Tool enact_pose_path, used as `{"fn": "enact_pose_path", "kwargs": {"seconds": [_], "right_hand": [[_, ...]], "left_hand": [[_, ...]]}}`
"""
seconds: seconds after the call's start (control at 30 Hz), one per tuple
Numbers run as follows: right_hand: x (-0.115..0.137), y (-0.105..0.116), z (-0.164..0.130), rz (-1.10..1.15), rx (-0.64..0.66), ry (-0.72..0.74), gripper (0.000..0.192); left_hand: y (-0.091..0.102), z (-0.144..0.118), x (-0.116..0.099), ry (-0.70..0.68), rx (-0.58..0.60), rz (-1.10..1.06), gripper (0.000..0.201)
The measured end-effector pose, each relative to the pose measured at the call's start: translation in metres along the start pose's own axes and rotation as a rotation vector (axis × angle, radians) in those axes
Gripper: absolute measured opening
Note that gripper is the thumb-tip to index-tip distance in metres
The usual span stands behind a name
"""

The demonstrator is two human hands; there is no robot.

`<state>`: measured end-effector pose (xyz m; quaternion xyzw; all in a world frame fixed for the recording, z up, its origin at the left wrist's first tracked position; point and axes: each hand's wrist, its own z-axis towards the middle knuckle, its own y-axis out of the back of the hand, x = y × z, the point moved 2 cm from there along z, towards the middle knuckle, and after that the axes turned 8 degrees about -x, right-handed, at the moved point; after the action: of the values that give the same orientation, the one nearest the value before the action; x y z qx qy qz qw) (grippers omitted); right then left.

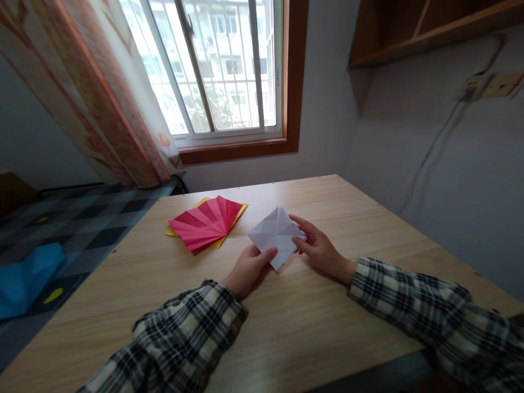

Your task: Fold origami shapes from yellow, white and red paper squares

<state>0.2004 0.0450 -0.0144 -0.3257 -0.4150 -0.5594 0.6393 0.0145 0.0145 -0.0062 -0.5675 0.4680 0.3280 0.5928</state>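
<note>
While the white paper is lying near the middle of the wooden table, both hands are holding it. It is a creased square, sitting like a diamond. One corner is pointing away toward the window and the opposite corner is pointing back toward the person. Its longest line is running from that far corner to the near corner, tipped a little to the right.

The left hand is pinching the near left edge between thumb and fingers. The right hand is gripping the right corner, with its fingers curling onto the paper.

The paper looks thin and light. If the hands are pulling apart too hard, it could be tearing along a crease. If one hand is letting go, the sheet could be sliding on the smooth table and the folds could be going crooked.

Just to the left, apart from the white sheet, a red pleated fan is resting on a yellow sheet. A careless sleeve could be knocking them away.
</note>
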Motion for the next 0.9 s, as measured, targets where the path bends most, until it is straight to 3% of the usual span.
{"fn": "enact_pose_path", "kwargs": {"seconds": [0.4,0.63,0.9], "right_hand": [[-0.003,0.003,-0.003,-0.084,-0.026,0.064,0.039],[0.006,0.001,-0.004,-0.050,-0.018,0.120,0.014],[0.013,0.002,-0.001,-0.123,0.040,0.128,0.021]], "left_hand": [[-0.002,-0.002,-0.003,0.014,-0.021,0.001,0.034],[-0.001,0.000,-0.002,0.006,-0.049,0.004,0.032],[0.003,0.001,0.000,0.006,-0.079,0.019,0.029]]}}
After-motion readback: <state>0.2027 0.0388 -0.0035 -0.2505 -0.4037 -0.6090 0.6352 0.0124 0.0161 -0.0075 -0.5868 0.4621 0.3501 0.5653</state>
